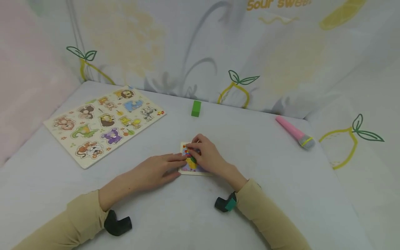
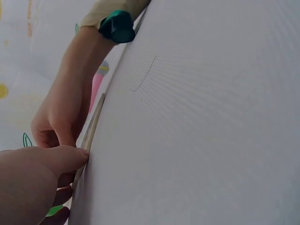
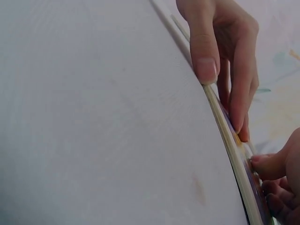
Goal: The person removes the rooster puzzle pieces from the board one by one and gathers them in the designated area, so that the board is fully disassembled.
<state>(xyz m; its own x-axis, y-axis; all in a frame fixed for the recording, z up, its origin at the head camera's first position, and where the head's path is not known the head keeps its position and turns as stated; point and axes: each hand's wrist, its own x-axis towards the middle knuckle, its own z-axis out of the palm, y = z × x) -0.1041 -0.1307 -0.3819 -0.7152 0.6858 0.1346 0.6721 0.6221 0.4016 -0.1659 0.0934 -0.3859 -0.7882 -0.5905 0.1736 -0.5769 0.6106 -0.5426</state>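
A small picture puzzle board with a pale rim and a yellow figure lies flat on the white table. My left hand rests at its left side, fingers stretched over the picture and thumb against the near edge. The left thumb touches the board's side in the right wrist view. My right hand bends over the board from the right. Its thumb and forefinger pinch at a small colourful piece near the upper left of the picture; the fingers partly hide that piece. In the left wrist view the right hand points down at the board.
A large animal peg puzzle lies at the back left. A green block stands near the back edge, and a pink toy microphone lies at the back right. A lemon-printed cloth hangs behind the table.
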